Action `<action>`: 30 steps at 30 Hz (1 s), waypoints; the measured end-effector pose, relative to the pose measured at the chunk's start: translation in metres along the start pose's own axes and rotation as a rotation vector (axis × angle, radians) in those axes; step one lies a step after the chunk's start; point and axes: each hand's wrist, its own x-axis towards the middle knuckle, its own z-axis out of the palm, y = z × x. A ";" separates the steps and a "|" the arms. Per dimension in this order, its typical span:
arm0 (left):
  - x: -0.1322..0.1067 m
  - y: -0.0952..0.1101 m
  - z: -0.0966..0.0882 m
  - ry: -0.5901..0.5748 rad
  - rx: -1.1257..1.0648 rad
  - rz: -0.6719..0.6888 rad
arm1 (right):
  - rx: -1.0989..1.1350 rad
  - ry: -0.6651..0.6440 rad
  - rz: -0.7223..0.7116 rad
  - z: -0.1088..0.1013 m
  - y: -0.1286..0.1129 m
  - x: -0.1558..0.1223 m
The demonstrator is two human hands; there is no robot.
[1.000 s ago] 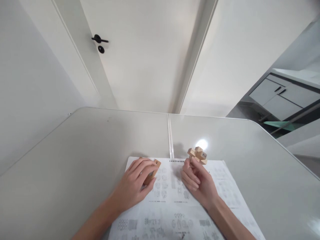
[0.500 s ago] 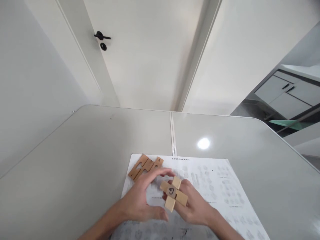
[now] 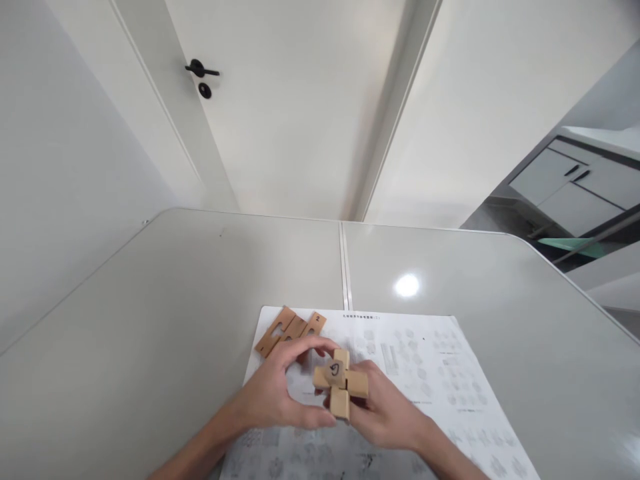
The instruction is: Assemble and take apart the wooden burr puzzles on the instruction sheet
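Note:
A cross-shaped wooden puzzle assembly (image 3: 340, 385) with a handwritten mark on its middle block is held above a printed sheet. My right hand (image 3: 387, 413) grips it from below and the right, fingers curled around it. My left hand (image 3: 280, 393) closes on its left side, thumb under and fingers over the top. Two loose notched wooden pieces (image 3: 290, 330), one marked "2", lie on the sheet's far left corner, just beyond my left fingers.
The printed sheet (image 3: 430, 373) with puzzle diagrams lies on a grey table (image 3: 150, 320) with a centre seam. A white door with a black handle (image 3: 200, 70) stands beyond the table. Grey cabinets (image 3: 575, 187) are at the far right.
My left hand let go of the loose pieces and came to the cross. My right hand brought the cross back toward me and turned it; now both hands hold it.

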 end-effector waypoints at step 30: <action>0.003 0.012 0.003 0.264 0.173 0.119 | 0.654 0.210 0.159 0.001 0.013 0.002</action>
